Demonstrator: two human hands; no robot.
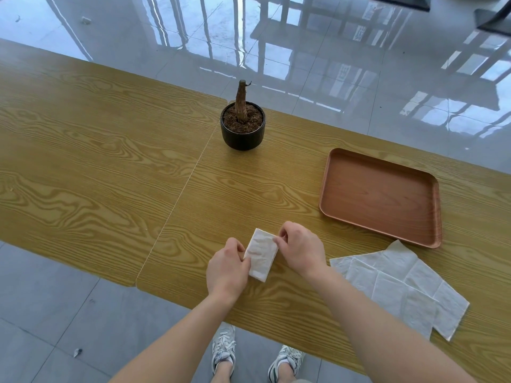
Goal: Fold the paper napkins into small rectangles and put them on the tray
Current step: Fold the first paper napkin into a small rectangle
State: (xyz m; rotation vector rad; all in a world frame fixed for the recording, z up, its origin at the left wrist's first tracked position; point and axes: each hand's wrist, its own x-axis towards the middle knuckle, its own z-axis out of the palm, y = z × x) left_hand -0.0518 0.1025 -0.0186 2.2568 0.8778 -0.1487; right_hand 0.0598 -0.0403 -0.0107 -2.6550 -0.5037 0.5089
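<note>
Folded napkin [261, 254] lay on the wooden table [110, 161] near the front edge, already a small rectangle, tilted a bit. Left hand [227, 268] pinched its left long edge with curled fingers, probably to pin it so the fold wouldn't spring open. Right hand [300, 248] pinched the upper right edge/corner the same way, likely squaring or creasing the last fold, or getting a grip to lift it. Brown tray [380, 161] sat well apart to the right and farther back, nothing on it, so no napkin delivered yet. Unfolded napkins [401, 286], at least two overlapping, lay flat just in front of the tray, right of the right forearm, within easy reach for the next round. Black potted plant stub [242, 125] stood behind the work area, out of the way.
</note>
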